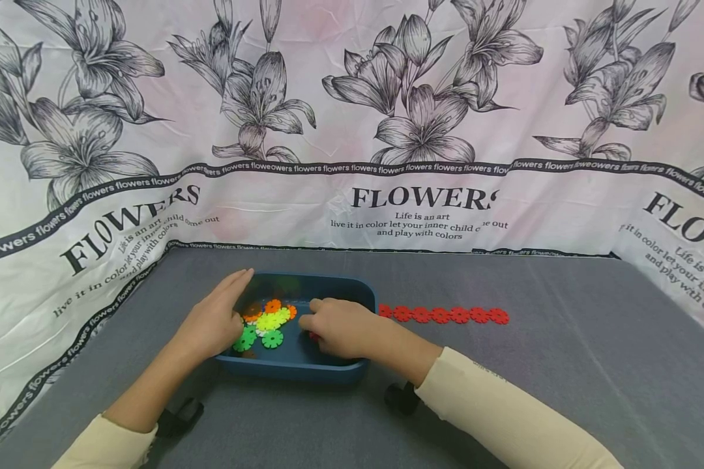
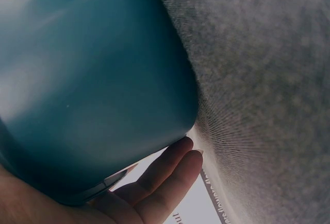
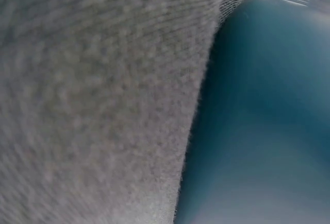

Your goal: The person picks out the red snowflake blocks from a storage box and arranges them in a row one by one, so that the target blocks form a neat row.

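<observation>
A blue plastic bin (image 1: 293,370) stands on the grey cloth. My left hand (image 1: 211,322) grips its left end, with the thumb over the rim and the other fingers along the outside; the left wrist view shows the fingers (image 2: 170,183) against the wall. Over the right rim reaches my right hand (image 1: 346,329), its fingers curled down inside around a red notched disc (image 1: 313,335), mostly hidden by the hand. Green discs (image 1: 272,339), yellow discs (image 1: 268,320) and orange discs (image 1: 274,305) lie heaped in the bin's left half.
A straight row of red notched discs (image 1: 441,316) extends rightward from behind the bin's right end. Behind the grey surface (image 1: 563,365) hangs a white cloth (image 1: 422,221) with printed flowers. Dark straps sit at both wrists.
</observation>
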